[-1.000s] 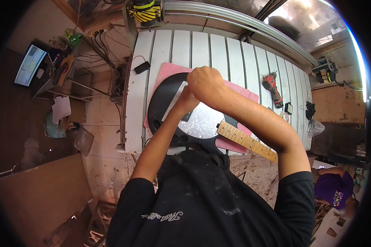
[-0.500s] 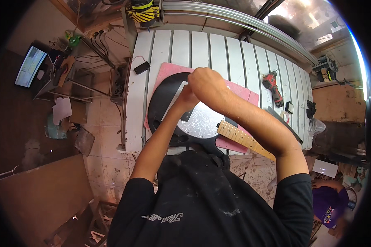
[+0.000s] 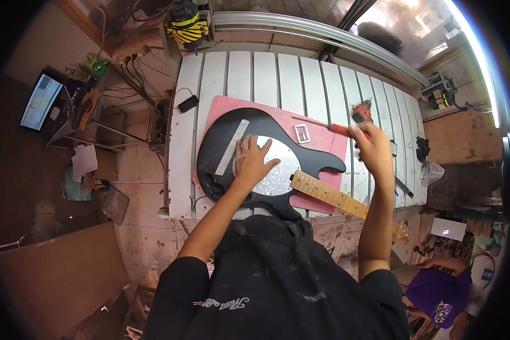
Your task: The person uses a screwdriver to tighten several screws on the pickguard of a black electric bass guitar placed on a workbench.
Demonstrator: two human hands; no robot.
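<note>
Head view: the right grip (image 3: 375, 150) was closed around the red handle of a screwdriver (image 3: 341, 130), whose long shaft ran leftward and slightly away from the wearer. Its tip came out above the pink sheet (image 3: 335, 150), near the far edge of the guitar body; whether it touched anything, I could not tell.

The left grip (image 3: 254, 161) was spread, palm down, over the pearl-white pickguard (image 3: 280, 164), with nothing pinched in it. The black guitar body (image 3: 216, 139) lay beneath and around that grip, well to the left of the right one. A pale straight strip (image 3: 232, 147) slanted just left of the left fingers.

From the pickguard, the fretted neck (image 3: 328, 192) slanted rightward and toward the wearer, passing on the near side of the right grip. A small white-rimmed tray (image 3: 297, 135) sat between the grips, nearer the right one, on the wearer's side of the shaft.
</note>
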